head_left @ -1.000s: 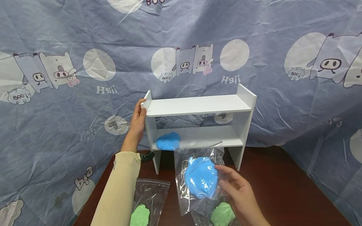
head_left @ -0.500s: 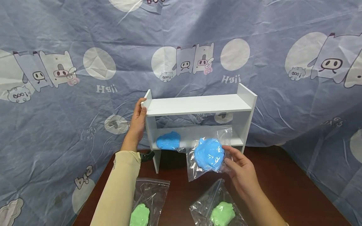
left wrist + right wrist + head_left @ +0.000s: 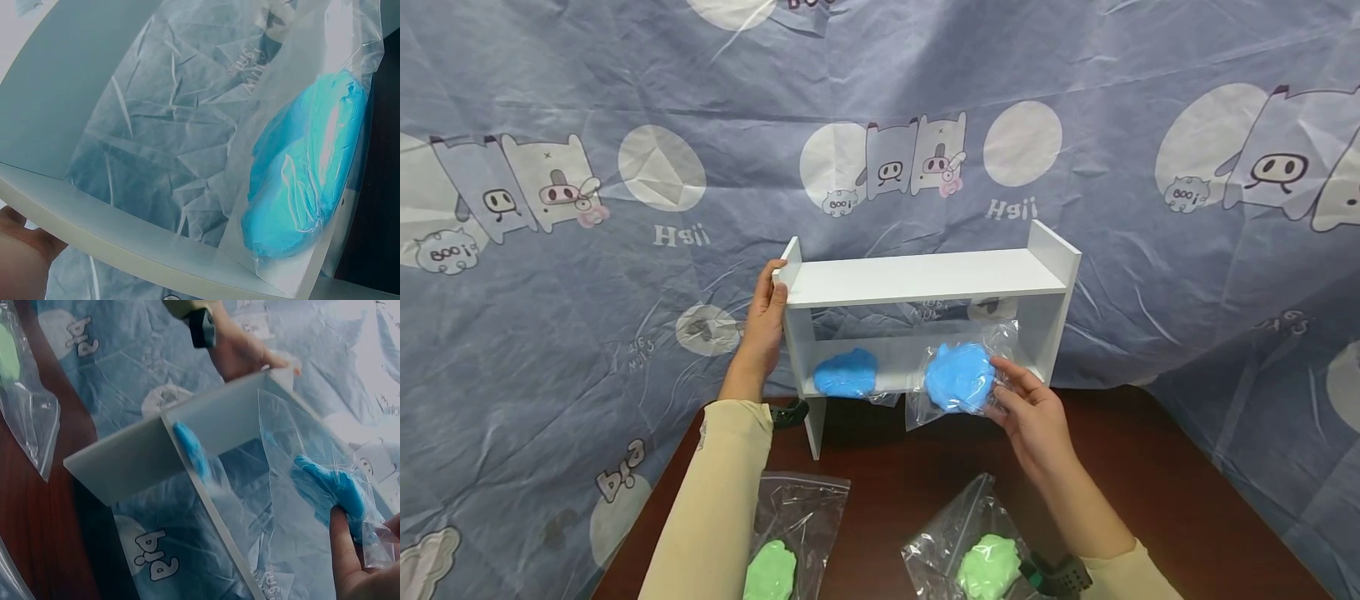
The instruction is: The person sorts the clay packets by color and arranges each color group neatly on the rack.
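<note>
My left hand (image 3: 766,321) grips the upper left side panel of a white two-tier shelf (image 3: 925,279), fingertips at its top edge. My right hand (image 3: 1037,417) pinches the right edge of a clear zip bag holding a flattened lump of blue clay (image 3: 959,377). The bag is in front of the lower tier's right half, its bottom corner hanging below the board's front edge. In the right wrist view, the thumb lies against the blue lump (image 3: 340,487). Another bagged blue clay lump (image 3: 846,372) lies at the left end of that tier, seen closely in the left wrist view.
Two clear bags with green clay lie on the dark red table (image 3: 1150,467) in front: one green lump (image 3: 771,572) at left, another green lump (image 3: 989,567) by my right forearm. A printed blue-grey cloth (image 3: 737,208) hangs behind the shelf.
My right hand has carried the bagged blue clay up and forward, from above the table to the lower tier's right half. My left hand stays on the side panel.
</note>
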The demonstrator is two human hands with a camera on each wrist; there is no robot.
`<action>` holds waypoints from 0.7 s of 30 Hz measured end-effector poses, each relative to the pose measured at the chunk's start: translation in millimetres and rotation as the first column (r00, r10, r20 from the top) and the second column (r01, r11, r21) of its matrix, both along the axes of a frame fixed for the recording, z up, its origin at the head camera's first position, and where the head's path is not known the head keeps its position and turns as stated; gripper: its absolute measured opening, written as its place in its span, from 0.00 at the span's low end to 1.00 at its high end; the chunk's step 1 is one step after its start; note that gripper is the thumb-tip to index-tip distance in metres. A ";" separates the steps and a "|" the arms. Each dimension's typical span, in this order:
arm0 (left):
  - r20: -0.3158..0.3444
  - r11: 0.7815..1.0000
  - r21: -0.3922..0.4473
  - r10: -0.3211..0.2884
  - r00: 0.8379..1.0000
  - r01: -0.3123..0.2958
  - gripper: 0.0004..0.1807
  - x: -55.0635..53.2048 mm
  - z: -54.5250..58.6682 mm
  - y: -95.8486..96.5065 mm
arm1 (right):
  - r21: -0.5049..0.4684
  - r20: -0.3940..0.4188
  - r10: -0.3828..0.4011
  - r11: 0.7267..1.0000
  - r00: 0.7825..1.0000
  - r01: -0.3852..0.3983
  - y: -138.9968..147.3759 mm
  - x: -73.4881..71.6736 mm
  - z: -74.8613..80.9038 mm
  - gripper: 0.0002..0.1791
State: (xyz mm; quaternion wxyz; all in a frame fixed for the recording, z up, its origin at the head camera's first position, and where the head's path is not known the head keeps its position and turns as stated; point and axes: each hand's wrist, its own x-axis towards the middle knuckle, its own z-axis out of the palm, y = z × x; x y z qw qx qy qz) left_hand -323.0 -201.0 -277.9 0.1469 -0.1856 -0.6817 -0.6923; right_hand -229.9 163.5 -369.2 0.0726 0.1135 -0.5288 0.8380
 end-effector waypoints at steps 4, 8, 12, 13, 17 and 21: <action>-0.001 1.000 0.001 -0.003 1.000 0.003 0.21 0.0 0.5 0.1 | 0.006 0.025 -0.011 1.000 1.000 0.011 1.8 -13.8 0.0 0.23; 0.004 1.000 0.005 -0.003 1.000 0.003 0.20 1.5 0.7 -0.1 | 0.031 0.061 -0.020 0.999 0.998 0.018 2.4 -24.8 0.8 0.25; 0.005 1.000 0.004 -0.001 1.000 0.001 0.19 1.3 0.2 -0.7 | 0.070 0.103 -0.041 0.997 0.994 0.034 1.1 -34.2 3.6 0.25; 0.003 1.000 0.002 0.000 1.000 0.000 0.19 1.4 0.3 -0.6 | 0.080 0.110 -0.046 0.996 0.993 0.038 0.8 -36.7 4.3 0.25; -0.009 1.000 0.003 -0.006 1.000 0.006 0.20 0.7 0.3 -0.6 | 0.108 0.139 -0.063 0.993 0.988 0.048 0.7 -46.6 5.5 0.25; -0.015 1.000 0.007 -0.018 1.000 0.018 0.21 0.8 0.1 -0.5 | 0.121 0.163 -0.069 0.991 0.984 0.049 3.1 -54.5 3.8 0.26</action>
